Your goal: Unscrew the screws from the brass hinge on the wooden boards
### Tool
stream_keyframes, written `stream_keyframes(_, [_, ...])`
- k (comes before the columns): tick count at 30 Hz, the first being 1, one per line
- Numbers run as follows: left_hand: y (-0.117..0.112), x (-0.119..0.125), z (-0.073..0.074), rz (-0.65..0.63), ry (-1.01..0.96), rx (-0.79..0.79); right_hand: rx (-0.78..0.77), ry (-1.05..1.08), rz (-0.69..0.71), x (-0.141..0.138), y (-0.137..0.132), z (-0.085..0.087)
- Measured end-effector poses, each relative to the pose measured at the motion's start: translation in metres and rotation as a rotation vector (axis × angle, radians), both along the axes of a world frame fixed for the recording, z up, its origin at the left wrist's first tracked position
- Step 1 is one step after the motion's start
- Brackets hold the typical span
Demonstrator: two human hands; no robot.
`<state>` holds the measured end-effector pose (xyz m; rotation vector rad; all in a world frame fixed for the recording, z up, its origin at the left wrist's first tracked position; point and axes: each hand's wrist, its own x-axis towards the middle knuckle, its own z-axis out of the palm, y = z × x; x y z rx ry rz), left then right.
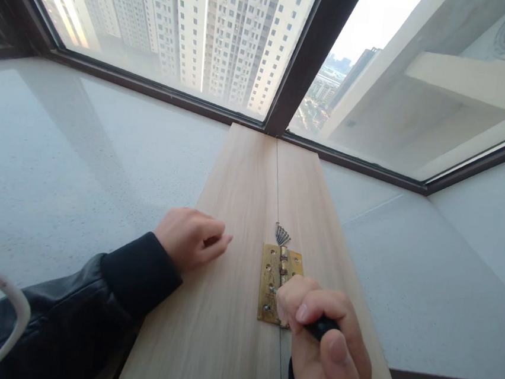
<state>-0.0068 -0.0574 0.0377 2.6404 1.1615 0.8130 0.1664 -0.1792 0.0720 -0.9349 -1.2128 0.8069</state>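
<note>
A brass hinge point(271, 277) lies across the seam between two light wooden boards point(225, 282). My right hand point(324, 345) is wrapped around a black tool handle point(322, 327), its tip hidden by my fingers at the hinge's lower right. A small pile of screws point(282, 235) sits just beyond the hinge. My left hand point(192, 237), in a black sleeve, rests on the left board with its fingers curled in, nothing visible in them.
The boards lie on a pale stone sill point(81, 155) that runs to dark-framed windows point(310, 52) with tall buildings outside. A white cord point(10, 297) curves at the lower left.
</note>
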Motion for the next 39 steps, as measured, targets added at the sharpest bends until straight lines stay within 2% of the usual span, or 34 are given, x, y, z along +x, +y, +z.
stream_keyframes(3, [0.007,-0.013,-0.005,0.173,0.009,0.073,-0.002,-0.103,-0.109,0.001,-0.002,0.001])
stream_keyframes(5, [0.002,-0.016,-0.005,0.193,0.02,0.087,-0.017,-0.153,-0.166,0.004,-0.003,0.002])
stream_keyframes(7, [-0.008,-0.014,-0.003,0.126,-0.004,0.07,-0.031,-0.138,-0.179,0.008,-0.003,0.002])
stream_keyframes(12, [-0.031,-0.004,0.002,-0.207,-0.098,-0.133,0.004,-0.095,-0.155,0.01,-0.001,-0.002])
stream_keyframes(14, [-0.033,-0.004,0.002,-0.261,-0.126,-0.174,0.003,-0.036,-0.146,0.003,0.001,-0.001])
stream_keyframes(18, [-0.029,-0.006,0.0,-0.284,-0.166,-0.185,-0.08,0.119,-0.156,-0.013,0.007,0.006])
stream_keyframes(20, [-0.028,-0.007,-0.001,-0.285,-0.179,-0.19,-0.147,0.138,-0.066,-0.012,0.013,0.011])
stream_keyframes(24, [-0.029,-0.007,-0.001,-0.285,-0.201,-0.191,-0.314,0.144,0.369,0.007,0.025,0.022])
stream_keyframes(26, [-0.029,-0.007,-0.001,-0.286,-0.198,-0.192,-0.343,0.17,0.458,0.016,0.027,0.025])
stream_keyframes(27, [-0.029,-0.007,0.0,-0.287,-0.197,-0.194,-0.341,0.172,0.447,0.019,0.026,0.025])
stream_keyframes(29, [-0.029,-0.007,0.0,-0.293,-0.203,-0.2,-0.295,0.123,0.339,0.022,0.02,0.022])
stream_keyframes(32, [-0.028,-0.007,-0.001,-0.294,-0.215,-0.206,-0.114,-0.033,0.087,0.022,0.009,0.011])
stream_keyframes(34, [-0.028,-0.007,-0.001,-0.292,-0.217,-0.204,-0.008,-0.099,-0.034,0.024,0.003,0.004])
stream_keyframes(39, [-0.028,-0.007,-0.002,-0.282,-0.217,-0.203,0.09,-0.098,-0.157,0.023,0.004,-0.005])
